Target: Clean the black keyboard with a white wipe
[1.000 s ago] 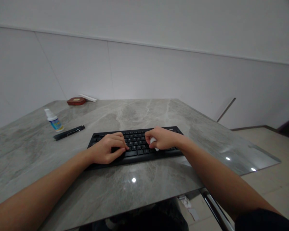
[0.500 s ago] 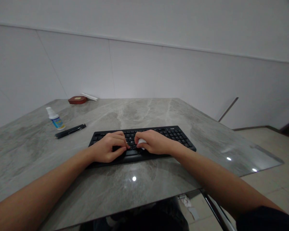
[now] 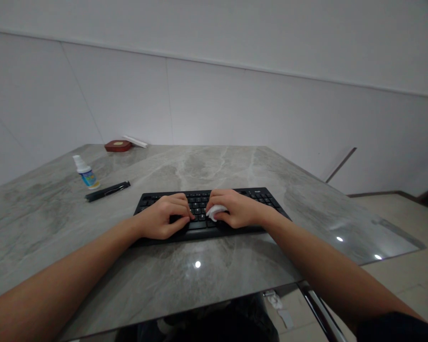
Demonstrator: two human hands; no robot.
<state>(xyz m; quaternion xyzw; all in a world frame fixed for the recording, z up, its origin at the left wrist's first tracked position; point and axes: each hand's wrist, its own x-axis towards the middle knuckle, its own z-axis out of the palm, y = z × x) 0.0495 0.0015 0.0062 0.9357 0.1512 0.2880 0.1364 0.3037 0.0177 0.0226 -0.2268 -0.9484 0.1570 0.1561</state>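
Observation:
A black keyboard (image 3: 196,227) lies on the marble-patterned table near its front edge. Across its left part rests my left hand (image 3: 164,216), fingers bent down onto the keys and the thumb held apart from them; nothing shows inside this hand. My right hand (image 3: 237,209) is over the right-middle keys, its fingers and thumb closed on a crumpled white tissue (image 3: 217,212). The tissue touches or nearly touches the keys; part of it is hidden in the grip. My right hand and forearm cover some of the keys on the right.
On the left of the table (image 3: 207,166) stand a small white spray bottle (image 3: 87,175) and, beside it, a dark slim packet (image 3: 109,191). Farther back lie a reddish-brown case (image 3: 117,146) and a white strip (image 3: 135,141). A wall (image 3: 214,104) closes off the back.
My right hand has shifted slightly to the right along the keys, and more of the white tissue shows. My left hand stays at the same place on the keyboard. The view has moved a little.

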